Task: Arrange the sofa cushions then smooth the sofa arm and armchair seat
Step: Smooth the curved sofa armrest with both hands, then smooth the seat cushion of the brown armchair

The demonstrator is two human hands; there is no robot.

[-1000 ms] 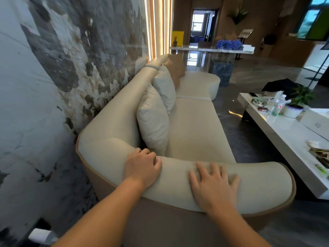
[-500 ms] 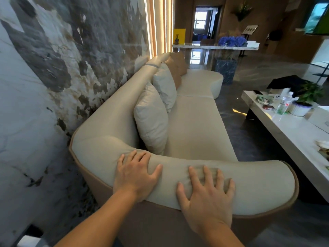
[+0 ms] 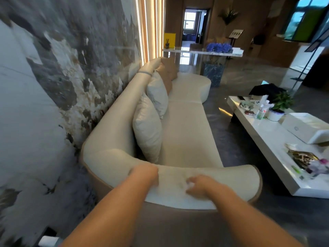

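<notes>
A long cream sofa (image 3: 187, 132) runs along the left wall. Its near arm (image 3: 229, 180) curves across the front of the view. Both my hands are over the top of this arm and are blurred by motion. My left hand (image 3: 145, 173) is at the arm's inner bend, its fingers pointing away and hidden behind the knuckles. My right hand (image 3: 198, 186) hovers mid-arm with loosely bent fingers, holding nothing. A cream cushion (image 3: 147, 127) leans on the backrest just beyond the arm. A second cream cushion (image 3: 158, 93) and tan cushions (image 3: 169, 72) stand further along.
The marbled wall (image 3: 53, 86) is tight against the sofa's back. A white coffee table (image 3: 267, 139) stands to the right, carrying a potted plant (image 3: 281, 104), a bottle (image 3: 260, 112), a white box (image 3: 306, 127) and small clutter. Dark floor lies between sofa and table.
Both hands have slid back toward me along the arm top. They were pressed flat with spread fingers and now look raised with fingers bent. The view has pulled back.
</notes>
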